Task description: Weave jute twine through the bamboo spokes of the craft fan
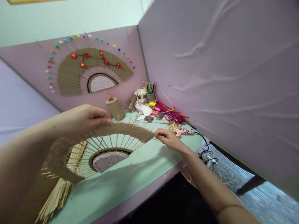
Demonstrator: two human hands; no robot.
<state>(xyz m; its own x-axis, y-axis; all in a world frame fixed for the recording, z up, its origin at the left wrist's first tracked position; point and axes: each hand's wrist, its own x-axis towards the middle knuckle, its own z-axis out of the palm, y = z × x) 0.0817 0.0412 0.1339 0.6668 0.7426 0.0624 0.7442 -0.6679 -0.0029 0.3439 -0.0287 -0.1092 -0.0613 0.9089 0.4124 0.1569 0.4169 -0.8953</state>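
A half-made fan of twine woven over thin wooden sticks [130, 129] is tilted above the table, its curved band facing me. Its half-round base [109, 161] is pale with small reddish dots, edged in black and twine. My left hand [98, 118] reaches over the band, its fingers closed at the upper edge; whether they pinch a stick or the twine is hidden. At the band's right corner, my right hand [165, 137] pinches the fan by the end of a stick. Just behind the left hand stands a cone of brown twine [116, 108].
A finished fan with red flowers [91, 70] hangs on the back panel, ringed by coloured balls. Bundled sticks [57, 199] lie at left. Pipe cleaners [171, 113], a patterned glue gun [182, 130] with a black cord, and a cup of scissors [150, 93] stand at right.
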